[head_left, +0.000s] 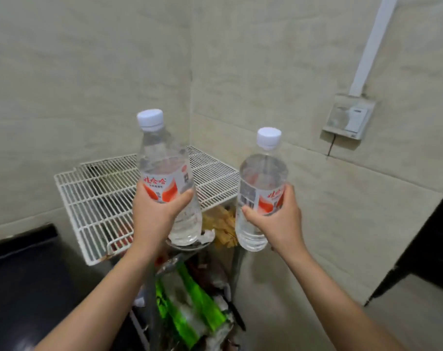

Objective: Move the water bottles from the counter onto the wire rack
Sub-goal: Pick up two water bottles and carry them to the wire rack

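Hands (pixel 153 214) round bottles (pixel 164 173), seemingly above rack (pixel 88 193)

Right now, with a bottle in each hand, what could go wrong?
Both hands are full: the left hand holds the left bottle, the right hand the right bottle, so neither could steady a wobble. The wire rack has gaps, so a bottle might stand unevenly and tip.

left hand (pixel 156 214) clenched, right hand (pixel 276 217) clenched
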